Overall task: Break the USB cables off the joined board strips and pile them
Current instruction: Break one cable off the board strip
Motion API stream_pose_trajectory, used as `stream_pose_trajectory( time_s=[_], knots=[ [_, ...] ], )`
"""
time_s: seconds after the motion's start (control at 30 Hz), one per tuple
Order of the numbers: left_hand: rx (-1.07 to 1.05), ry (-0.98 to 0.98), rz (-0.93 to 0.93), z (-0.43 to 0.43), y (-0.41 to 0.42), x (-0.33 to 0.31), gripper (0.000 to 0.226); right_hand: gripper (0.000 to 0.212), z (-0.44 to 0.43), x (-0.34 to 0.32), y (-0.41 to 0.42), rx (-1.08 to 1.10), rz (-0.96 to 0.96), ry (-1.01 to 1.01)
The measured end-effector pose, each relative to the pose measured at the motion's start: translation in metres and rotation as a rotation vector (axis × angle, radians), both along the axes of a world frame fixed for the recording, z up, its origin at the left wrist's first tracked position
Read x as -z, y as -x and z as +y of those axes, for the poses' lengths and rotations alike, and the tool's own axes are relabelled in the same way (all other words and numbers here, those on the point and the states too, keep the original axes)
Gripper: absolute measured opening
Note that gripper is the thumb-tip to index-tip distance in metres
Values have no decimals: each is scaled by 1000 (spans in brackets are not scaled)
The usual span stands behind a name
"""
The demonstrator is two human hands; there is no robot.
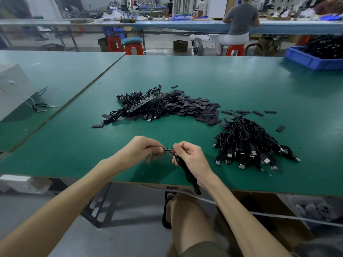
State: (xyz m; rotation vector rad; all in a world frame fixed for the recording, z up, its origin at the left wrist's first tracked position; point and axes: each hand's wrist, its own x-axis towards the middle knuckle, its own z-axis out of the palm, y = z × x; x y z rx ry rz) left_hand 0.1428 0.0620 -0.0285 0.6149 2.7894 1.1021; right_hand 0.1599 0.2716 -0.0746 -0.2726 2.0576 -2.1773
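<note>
My left hand point(143, 150) and my right hand point(189, 156) meet above the near edge of the green table point(185, 75). Between their fingertips they pinch the small end piece of a black USB cable point(186, 173). The rest of that cable hangs in a bundle from my right hand past the table edge. A long board strip point(146, 103) with cables still on it lies on a tangle of black cables at mid-table. To the right sits a pile of separate USB cables point(248, 145), plugs pointing toward me.
A heap of short black sleeve pieces point(194, 108) spreads between the two cable heaps. A blue bin point(308, 58) with black cables stands far right. A grey box point(13, 89) sits on the left table. A person sits at a bench behind.
</note>
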Motion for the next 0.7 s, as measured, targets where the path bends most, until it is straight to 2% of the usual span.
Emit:
stream_pose_trajectory(
  time_s=[0.17, 0.33, 0.57, 0.7],
  knots=[
    [53, -6, 37, 2, -2, 0, 17, 24, 1, 0, 0, -37, 0, -15],
    [106, 129, 86, -3, 2, 2, 31, 22, 1, 0, 0, -64, -6, -67],
    [199, 277, 107, -4, 8, 2, 21, 22, -2, -3, -2, -25, -8, -104],
    [169, 264, 66, -7, 6, 4, 20, 15, 0, -2, -2, -5, -8, -105]
  ],
)
